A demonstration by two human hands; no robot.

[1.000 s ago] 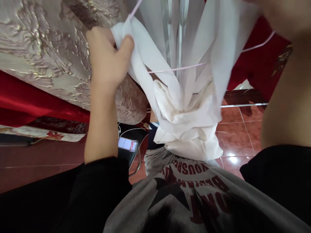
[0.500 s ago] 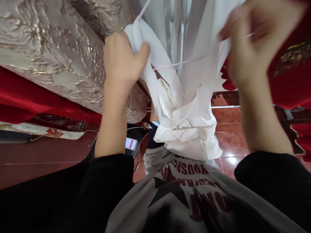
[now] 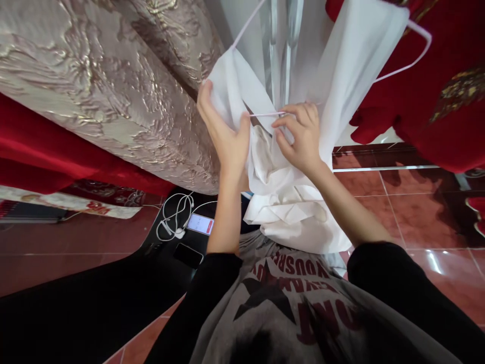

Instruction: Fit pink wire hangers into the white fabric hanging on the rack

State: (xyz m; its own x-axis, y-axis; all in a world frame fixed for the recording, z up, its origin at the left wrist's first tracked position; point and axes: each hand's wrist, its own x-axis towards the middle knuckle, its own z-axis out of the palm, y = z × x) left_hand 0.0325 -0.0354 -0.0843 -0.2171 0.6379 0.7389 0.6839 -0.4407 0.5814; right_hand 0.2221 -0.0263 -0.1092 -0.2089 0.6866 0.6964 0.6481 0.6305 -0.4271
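A long white cloth [image 3: 352, 65] hangs in front of me, its lower part bunched in folds on my lap. Thin pale pink cord runs through its upper edge, with a loose loop [image 3: 426, 43] sticking out at the upper right. My left hand [image 3: 225, 131] is closed around the cloth's left edge, thumb in front, fingers partly behind the fabric. Between the hands a short stretch of the cord [image 3: 263, 115] is pulled across. My right hand [image 3: 301, 134] pinches that cord close to the left thumb; its fingertips partly cover it.
Embossed beige curtain fabric [image 3: 94, 96] fills the left side, with red cloth [image 3: 435, 101] at the right. On a black seat [image 3: 151, 268] to my left lie a lit phone [image 3: 200, 224], white earphones [image 3: 172, 220] and a dark phone [image 3: 188, 256]. Red tiles [image 3: 379, 212] cover the floor.
My right hand has come down and left from the upper right to beside the left hand. My left hand has shifted right and slightly down with the cloth. The cord loop now shows.
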